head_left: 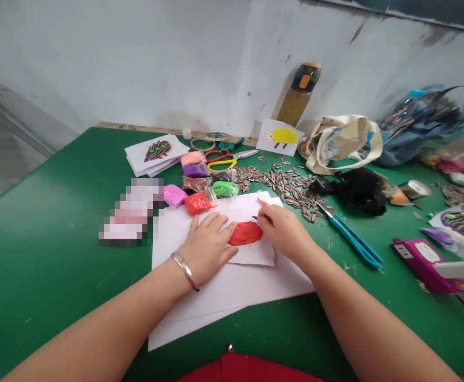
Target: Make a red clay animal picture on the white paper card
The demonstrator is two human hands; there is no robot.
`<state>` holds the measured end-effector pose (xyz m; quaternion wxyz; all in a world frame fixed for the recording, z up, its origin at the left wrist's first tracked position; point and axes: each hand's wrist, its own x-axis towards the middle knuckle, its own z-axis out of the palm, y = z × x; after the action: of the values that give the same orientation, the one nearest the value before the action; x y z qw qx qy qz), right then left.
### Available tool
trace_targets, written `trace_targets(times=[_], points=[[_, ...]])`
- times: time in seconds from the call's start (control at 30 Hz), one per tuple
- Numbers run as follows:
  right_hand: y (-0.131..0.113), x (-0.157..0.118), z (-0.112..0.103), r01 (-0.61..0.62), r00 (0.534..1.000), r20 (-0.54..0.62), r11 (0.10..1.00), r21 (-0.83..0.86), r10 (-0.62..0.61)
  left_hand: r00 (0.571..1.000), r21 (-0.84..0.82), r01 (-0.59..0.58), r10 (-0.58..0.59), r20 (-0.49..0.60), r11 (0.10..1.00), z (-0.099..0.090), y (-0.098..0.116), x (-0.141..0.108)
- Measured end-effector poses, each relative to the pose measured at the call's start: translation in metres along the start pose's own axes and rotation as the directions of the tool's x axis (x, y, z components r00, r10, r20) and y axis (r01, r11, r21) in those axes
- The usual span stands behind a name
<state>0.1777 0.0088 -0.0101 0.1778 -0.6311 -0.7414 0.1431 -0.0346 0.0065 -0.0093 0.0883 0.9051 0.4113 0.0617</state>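
Note:
A flattened oval of red clay (246, 233) lies on a small white sheet (255, 257), which rests on larger white paper (200, 313). My left hand (207, 246), a silver bracelet at its wrist, lies spread on the paper, its fingers apart and the nearest ones at the clay's left edge. At the clay's right edge, my right hand (281, 228) is closed around a pencil (262, 202), whose orange end sticks out above the fingers. The dark tip points left, close to the clay's upper right edge.
Packets of coloured clay (198, 202), scissors (221, 165) and sunflower seeds (287, 185) lie behind the paper. A blue cutter (353, 239) and a purple device (426, 265) are to the right. A blurred-out rectangular object (132, 212) lies left. A bottle (297, 95) and bags (343, 146) stand by the wall.

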Motion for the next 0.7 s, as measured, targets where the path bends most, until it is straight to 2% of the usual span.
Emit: trace_targets(times=[0.17,0.53,0.7], points=[[0.0033,-0.005,-0.0069,-0.032,0.999,-0.017,0.996,0.086,0.033,0.999,0.022,0.005,-0.006,0.04,1.0,-0.0022,0.0004,0.0004],[0.0019,-0.0061,-0.0035,0.121,0.992,0.016,0.989,0.091,-0.122,1.0,0.011,0.001,-0.001,0.022,1.0,-0.0011,0.0002,0.0004],[0.0006,-0.0063,0.0005,0.211,0.977,0.028,0.977,0.032,-0.212,0.999,0.009,0.006,-0.007,0.044,1.0,-0.0013,0.0002,0.0005]])
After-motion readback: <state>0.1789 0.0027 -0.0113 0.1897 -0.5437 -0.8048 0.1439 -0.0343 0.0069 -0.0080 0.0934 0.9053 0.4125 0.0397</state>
